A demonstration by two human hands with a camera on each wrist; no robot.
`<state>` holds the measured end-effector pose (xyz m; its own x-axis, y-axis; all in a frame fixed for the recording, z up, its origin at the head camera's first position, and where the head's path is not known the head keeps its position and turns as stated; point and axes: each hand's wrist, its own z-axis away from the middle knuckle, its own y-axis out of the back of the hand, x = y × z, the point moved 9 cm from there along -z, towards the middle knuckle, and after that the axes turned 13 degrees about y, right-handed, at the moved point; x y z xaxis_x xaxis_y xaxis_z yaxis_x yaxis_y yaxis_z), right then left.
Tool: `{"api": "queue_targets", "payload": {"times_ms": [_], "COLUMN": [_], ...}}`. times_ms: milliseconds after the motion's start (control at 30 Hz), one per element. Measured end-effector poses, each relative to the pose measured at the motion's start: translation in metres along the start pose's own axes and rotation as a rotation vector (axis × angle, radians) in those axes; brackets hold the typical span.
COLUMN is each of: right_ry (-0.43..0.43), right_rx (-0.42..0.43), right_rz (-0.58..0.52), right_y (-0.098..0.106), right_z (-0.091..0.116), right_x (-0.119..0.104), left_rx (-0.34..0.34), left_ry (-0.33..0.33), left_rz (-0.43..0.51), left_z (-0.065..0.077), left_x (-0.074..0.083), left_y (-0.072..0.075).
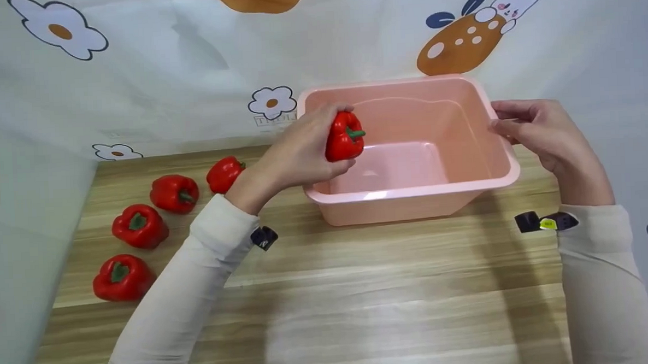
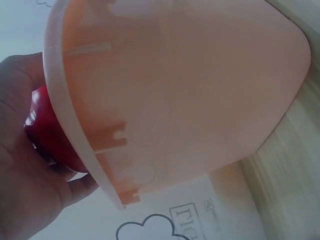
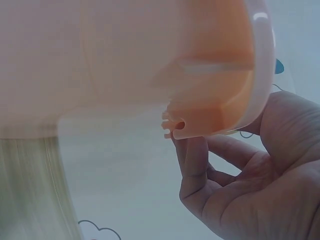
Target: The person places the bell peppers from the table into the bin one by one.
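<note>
A red bell pepper [image 1: 345, 137] with a green stem is gripped in my left hand [image 1: 314, 147], over the left rim of a pink plastic basin [image 1: 412, 192]. In the left wrist view the basin's rim partly hides the same pepper [image 2: 52, 132]. My right hand [image 1: 546, 131] holds the basin's right rim, thumb on top and fingers curled beneath, as the right wrist view shows. The part of the basin floor in sight is bare pink. Left of the basin, several more red bell peppers lie on the wooden table, one of them [image 1: 225, 174] partly behind my left wrist.
Three other bell peppers, an upper one [image 1: 174, 194], a middle one [image 1: 140, 226] and a lower one [image 1: 123, 278], line the left side of the wood-grain table [image 1: 383, 289]. A white printed sheet [image 1: 187, 62] with flowers and a rabbit rises behind the basin.
</note>
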<state>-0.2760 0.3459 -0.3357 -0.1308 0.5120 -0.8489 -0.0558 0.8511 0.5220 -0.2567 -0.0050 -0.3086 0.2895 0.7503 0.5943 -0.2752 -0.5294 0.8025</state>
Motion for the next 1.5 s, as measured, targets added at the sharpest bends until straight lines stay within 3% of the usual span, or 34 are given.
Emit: {"api": "queue_targets", "payload": {"times_ms": [200, 400, 833, 1133, 1500], "right_ry": [-0.004, 0.003, -0.069, -0.095, -0.092], "right_rx": [-0.009, -0.012, -0.124, -0.159, -0.160], "right_rz": [0.025, 0.038, 0.197, 0.212, 0.226], "right_y": [-0.003, -0.004, -0.001, 0.000, 0.001], "right_z": [-0.001, -0.002, -0.011, -0.011, -0.010], "right_x": [-0.003, -0.006, -0.012, -0.009, -0.008], "left_rx": [-0.035, -0.049, 0.058, 0.088, 0.273], "left_ry": [0.006, -0.017, -0.080, -0.044, -0.035], "left_rz": [-0.092, -0.074, -0.091, -0.080, -0.026], "left_z": [-0.003, -0.002, 0.007, 0.026, 0.068], "left_x": [0.006, 0.011, 0.016, -0.002, -0.043], "left_y": [-0.003, -0.006, 0.011, 0.021, 0.036]}}
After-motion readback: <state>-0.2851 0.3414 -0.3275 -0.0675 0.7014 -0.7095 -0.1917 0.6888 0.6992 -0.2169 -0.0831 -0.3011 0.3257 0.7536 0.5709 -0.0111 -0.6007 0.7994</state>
